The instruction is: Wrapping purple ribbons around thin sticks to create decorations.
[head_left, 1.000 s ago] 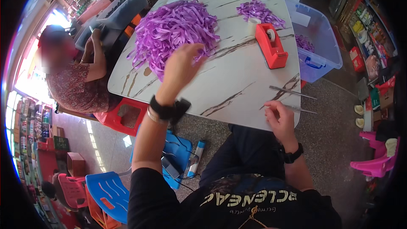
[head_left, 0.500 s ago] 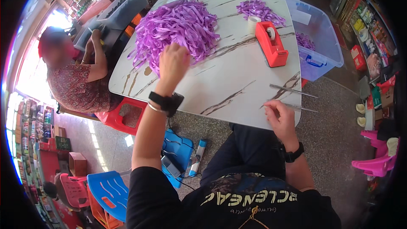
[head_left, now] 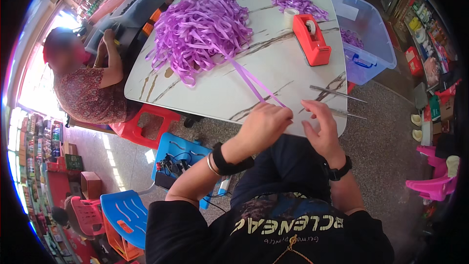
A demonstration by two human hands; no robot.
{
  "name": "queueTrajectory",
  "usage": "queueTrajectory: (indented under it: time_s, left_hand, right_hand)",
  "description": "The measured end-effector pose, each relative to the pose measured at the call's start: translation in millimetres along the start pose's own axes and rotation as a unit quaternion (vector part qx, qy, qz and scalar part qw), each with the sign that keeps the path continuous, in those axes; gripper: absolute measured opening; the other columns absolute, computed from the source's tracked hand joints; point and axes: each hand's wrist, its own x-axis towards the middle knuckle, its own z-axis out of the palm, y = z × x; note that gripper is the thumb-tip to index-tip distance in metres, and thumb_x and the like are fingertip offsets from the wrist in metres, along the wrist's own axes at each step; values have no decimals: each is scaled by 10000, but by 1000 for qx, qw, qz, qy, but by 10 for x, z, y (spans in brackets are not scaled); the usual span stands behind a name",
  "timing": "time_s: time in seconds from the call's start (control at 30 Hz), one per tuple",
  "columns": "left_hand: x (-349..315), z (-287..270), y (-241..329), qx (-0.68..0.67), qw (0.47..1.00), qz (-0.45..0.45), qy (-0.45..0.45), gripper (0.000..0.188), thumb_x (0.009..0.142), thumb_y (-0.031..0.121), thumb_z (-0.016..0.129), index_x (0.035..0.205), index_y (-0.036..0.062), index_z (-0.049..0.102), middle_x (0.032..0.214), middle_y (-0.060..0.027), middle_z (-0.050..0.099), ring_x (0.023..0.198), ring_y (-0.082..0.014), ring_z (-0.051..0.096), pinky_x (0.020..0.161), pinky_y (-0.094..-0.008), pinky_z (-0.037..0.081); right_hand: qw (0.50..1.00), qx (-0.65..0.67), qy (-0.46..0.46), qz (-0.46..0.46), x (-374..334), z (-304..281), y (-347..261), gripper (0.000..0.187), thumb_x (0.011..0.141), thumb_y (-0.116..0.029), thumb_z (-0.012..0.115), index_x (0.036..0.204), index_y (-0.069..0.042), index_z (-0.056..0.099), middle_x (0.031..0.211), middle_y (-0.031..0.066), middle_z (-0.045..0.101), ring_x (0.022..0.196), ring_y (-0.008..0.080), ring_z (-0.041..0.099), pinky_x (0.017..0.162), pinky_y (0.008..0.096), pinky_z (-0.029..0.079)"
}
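Observation:
A large heap of purple ribbons (head_left: 202, 32) lies on the left of the marble-patterned table. Two strands of purple ribbon (head_left: 249, 78) stretch from it toward the table's near edge. My left hand (head_left: 266, 123) is closed on their near end, fingers pinched together. Just to its right, my right hand (head_left: 321, 127) is held with thumb and fingers apart, nothing visible between them. Beyond my right hand, two thin metal rods (head_left: 337, 93) lie across the table's right edge. A red tape dispenser (head_left: 312, 39) stands farther back, beside a roll of tape (head_left: 290, 18).
A smaller pile of purple ribbons (head_left: 299, 4) is at the far right of the table (head_left: 273, 34). Past the right edge stands a clear plastic bin (head_left: 376, 44) with ribbons inside. At left, another person (head_left: 85, 83) sits on a red stool (head_left: 146, 122). Blue chairs (head_left: 124, 215) stand below.
My left hand has come from the heap toward me and to the right, drawing out ribbon. My right hand has opened its fingers and stays near the table's front right corner.

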Motion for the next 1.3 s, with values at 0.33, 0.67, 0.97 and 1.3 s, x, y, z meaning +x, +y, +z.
queueTrajectory:
  time_s: [0.33, 0.67, 0.97, 1.3]
  left_hand:
    - [-82, 148, 377, -70, 997, -13, -39, 149, 761, 74, 586, 909, 55, 583, 830, -99, 611, 719, -299, 597, 613, -362, 476]
    - [-18, 48, 464, -453, 859, -201, -127, 303, 851, 42, 566, 1098, 39, 391, 735, -45, 589, 649, -59, 536, 544, -182, 409]
    - [241, 130, 599, -574, 760, -205, -225, 273, 850, 49, 577, 1108, -2, 501, 850, -35, 625, 701, -46, 558, 596, -163, 434]
    - [585, 418, 801, -458, 842, -167, -231, 178, 902, 106, 516, 1000, -19, 595, 813, -53, 661, 616, -22, 542, 549, -148, 431]
  right_hand:
    - [993, 65, -98, -28, -209, -126, -127, 515, 637, 96, 554, 1130, -51, 537, 1069, 105, 562, 957, 260, 539, 801, 324, 450]
    - [946, 240, -70, 206, -405, -300, -241, 157, 871, -23, 484, 1010, 17, 544, 732, 46, 593, 645, 92, 549, 612, 216, 444]
    - [982, 129, 34, 133, -400, -866, -268, 119, 869, -50, 489, 921, 16, 575, 687, 19, 538, 621, 61, 499, 566, 196, 395]
    - [992, -56, 41, 104, -464, -1500, -276, 101, 743, -1, 664, 832, -4, 617, 728, 39, 569, 613, 84, 532, 524, 208, 413]
